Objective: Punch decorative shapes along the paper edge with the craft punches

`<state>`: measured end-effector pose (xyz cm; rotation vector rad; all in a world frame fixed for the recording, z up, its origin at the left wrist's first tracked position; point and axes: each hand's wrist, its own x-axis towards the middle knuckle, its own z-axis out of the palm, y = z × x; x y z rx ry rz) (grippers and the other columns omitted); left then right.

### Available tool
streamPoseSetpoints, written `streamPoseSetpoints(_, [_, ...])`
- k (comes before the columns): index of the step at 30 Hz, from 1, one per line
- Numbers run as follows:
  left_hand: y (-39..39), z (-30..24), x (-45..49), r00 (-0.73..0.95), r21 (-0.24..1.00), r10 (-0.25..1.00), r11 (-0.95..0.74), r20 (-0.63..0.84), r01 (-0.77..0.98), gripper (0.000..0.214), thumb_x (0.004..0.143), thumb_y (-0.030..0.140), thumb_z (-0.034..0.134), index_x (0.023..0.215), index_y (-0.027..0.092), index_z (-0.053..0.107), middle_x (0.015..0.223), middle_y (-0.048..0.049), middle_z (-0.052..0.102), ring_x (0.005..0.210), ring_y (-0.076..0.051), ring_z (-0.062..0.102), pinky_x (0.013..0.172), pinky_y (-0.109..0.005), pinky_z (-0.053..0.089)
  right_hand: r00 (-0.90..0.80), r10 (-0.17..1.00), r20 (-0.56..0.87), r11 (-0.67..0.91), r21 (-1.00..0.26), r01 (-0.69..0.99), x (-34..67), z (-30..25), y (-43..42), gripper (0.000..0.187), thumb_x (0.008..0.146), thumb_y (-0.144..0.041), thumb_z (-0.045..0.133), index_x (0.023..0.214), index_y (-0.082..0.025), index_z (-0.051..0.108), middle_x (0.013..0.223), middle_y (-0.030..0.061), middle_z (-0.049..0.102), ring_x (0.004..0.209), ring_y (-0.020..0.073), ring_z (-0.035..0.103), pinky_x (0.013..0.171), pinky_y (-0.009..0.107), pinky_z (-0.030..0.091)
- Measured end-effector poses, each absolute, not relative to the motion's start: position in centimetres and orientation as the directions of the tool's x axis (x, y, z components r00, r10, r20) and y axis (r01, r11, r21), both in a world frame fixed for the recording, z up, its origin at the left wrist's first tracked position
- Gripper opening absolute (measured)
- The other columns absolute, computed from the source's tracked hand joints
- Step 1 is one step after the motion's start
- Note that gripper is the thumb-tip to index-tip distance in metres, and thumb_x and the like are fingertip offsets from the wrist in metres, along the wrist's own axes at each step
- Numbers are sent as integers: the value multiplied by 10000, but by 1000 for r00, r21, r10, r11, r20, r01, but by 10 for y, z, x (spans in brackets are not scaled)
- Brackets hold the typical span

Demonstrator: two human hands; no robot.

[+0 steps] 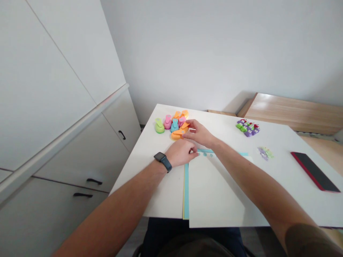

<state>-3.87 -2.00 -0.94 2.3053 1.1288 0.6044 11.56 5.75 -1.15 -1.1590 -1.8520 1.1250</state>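
The right hand (199,134), fingers half-spread, lies on an orange craft punch (179,134) at the near edge of a cluster of craft punches (167,122), its grip unclear, while the loosely curled left hand (180,152) rests by a pale blue paper sheet (186,192) with a few snowflake cutouts (210,155) along its far edge, the rest lying under white paper (214,192).
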Motion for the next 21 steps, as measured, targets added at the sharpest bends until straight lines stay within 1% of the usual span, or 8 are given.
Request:
streamPoseSetpoints(3, [-19,-10,-38,551,614,819,-520,160,594,183,909,314,692,858,175,800,779,-37,744,685,-161,623,620,-279,396,-335,935,112,244,-891,384,105,-21,62,746,689,-420,904,1330,-257,559,1330,78,664,1205,240,641,1081,457,489])
streamPoseSetpoints(5, [-19,-11,-38,549,616,822,-512,150,599,181,912,312,692,871,176,804,773,-38,745,682,-162,621,623,-282,397,-335,934,127,262,-879,398,100,-23,62,754,692,-458,902,1340,-265,567,1302,70,678,1186,240,651,1070,455,496])
streamPoseSetpoints(7, [-18,-11,-38,553,617,820,-513,147,596,181,913,311,691,874,173,802,789,-41,750,691,-162,625,632,-281,402,-355,924,143,290,-867,405,101,-21,59,734,730,-503,871,1359,-269,572,1300,72,683,1176,240,658,1059,454,502])
streamPoseSetpoints(10, [-17,-11,-39,553,611,820,-516,148,601,198,919,335,683,872,174,788,806,-40,746,712,-163,633,639,-275,404,-374,905,205,364,-827,429,115,-11,57,685,806,-576,795,1383,-275,580,1386,90,652,1253,255,625,1039,444,515])
streamPoseSetpoints(13, [-16,-11,-40,550,589,822,-519,146,619,220,926,371,669,873,186,776,791,-28,738,716,-162,634,636,-268,396,-281,902,328,431,-738,520,150,-2,66,621,858,-610,735,1364,-272,611,1436,100,628,1329,271,577,1087,454,484])
streamPoseSetpoints(16, [-16,-12,-41,554,579,820,-524,143,625,229,930,381,655,874,193,773,784,-18,735,710,-155,630,638,-265,391,-103,917,385,354,-666,656,205,3,88,609,884,-639,686,1329,-227,630,1377,120,663,1271,282,607,1100,478,466])
streamPoseSetpoints(19, [-17,-12,-40,548,579,827,-509,124,637,232,930,386,647,871,200,772,786,-14,734,704,-154,624,633,-267,382,94,916,390,191,-630,752,271,8,110,622,893,-665,647,1294,-189,641,1365,150,670,1256,284,610,1105,458,449])
streamPoseSetpoints(21, [-17,-11,-40,547,578,829,-503,114,643,232,928,388,645,869,202,771,787,-13,732,705,-156,621,633,-269,379,229,894,386,62,-612,788,315,13,120,617,900,-671,622,1291,-193,642,1355,159,673,1243,280,616,1102,446,440])
